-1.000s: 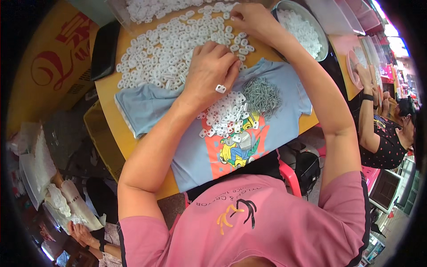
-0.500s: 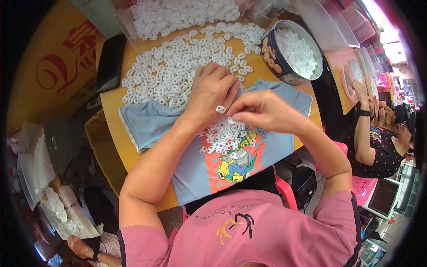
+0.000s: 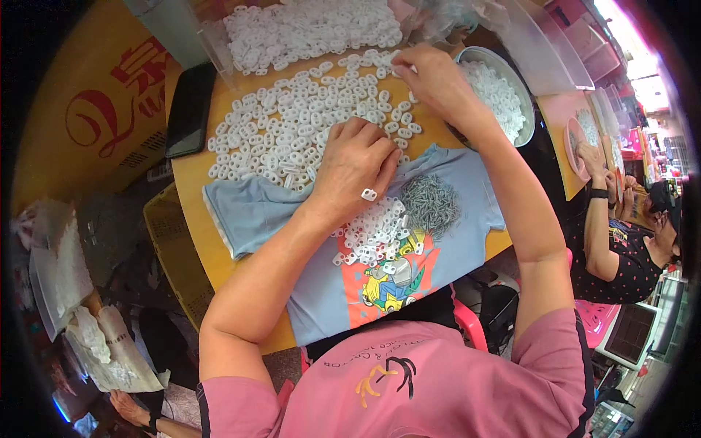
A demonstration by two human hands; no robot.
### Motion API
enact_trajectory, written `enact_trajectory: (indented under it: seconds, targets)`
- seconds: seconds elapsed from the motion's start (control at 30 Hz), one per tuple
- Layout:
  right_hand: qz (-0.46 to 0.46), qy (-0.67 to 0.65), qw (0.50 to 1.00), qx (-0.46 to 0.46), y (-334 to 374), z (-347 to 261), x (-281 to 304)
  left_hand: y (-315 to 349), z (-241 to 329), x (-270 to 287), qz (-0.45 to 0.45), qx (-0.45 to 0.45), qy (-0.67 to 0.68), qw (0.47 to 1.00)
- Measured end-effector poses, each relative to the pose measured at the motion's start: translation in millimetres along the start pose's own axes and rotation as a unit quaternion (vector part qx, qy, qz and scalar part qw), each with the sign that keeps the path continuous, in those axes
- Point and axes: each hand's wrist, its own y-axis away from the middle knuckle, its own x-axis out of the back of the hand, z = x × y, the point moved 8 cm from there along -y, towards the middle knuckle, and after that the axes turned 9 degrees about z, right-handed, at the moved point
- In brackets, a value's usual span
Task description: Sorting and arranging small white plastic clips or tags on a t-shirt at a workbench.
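Observation:
My left hand (image 3: 356, 162) rests with curled fingers at the near edge of a spread of white oval two-hole plastic pieces (image 3: 277, 120). Its fingertips point down, so what they hold is hidden. A small white two-hole piece shows against its thumb side. My right hand (image 3: 442, 82) is at the far right of the spread, beside the tin, thumb and forefinger bent together at a few oval pieces; I cannot make out what is between them. Below my left hand, small white clips (image 3: 372, 230) lie heaped on a blue-grey printed shirt (image 3: 314, 292), beside a pile of thin grey metal nails (image 3: 432, 204).
A round tin (image 3: 527, 109) full of white pieces stands at the right, partly behind my right forearm. At the back, a clear bin (image 3: 212, 44) holds more ovals. A black phone (image 3: 190, 109) lies at the table's left edge. Another person (image 3: 610, 233) works at the right.
My right hand has moved from beside my left hand to the far right of the spread, uncovering the grey nails. My left hand stays nearly in place; the view has shifted slightly.

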Motion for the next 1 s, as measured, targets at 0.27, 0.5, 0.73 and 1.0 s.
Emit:
enact_trajectory:
  seconds: [0.27, 0.5, 0.73, 1.0]
  targets:
    - [-0.071, 0.150, 0.986, -0.001, -24.2, 9.2, -29.0, 0.9, -1.2, 1.1, -0.008, 0.009, 0.006, 1.000]
    - [-0.061, 0.064, 0.996, 0.027, -3.0, -9.6, -31.8, 0.7, 0.0, 1.0, -0.003, 0.005, 0.010, 1.000]
    - [-0.022, -0.092, 0.993, 0.075, 16.9, -29.8, -23.3, 1.1, -0.4, -0.7, -0.001, 0.009, 0.009, 1.000]
    - [0.034, -0.234, 0.970, -0.057, 5.8, -6.1, -18.1, 0.7, 0.3, 1.0, 0.002, 0.011, 0.011, 1.000]
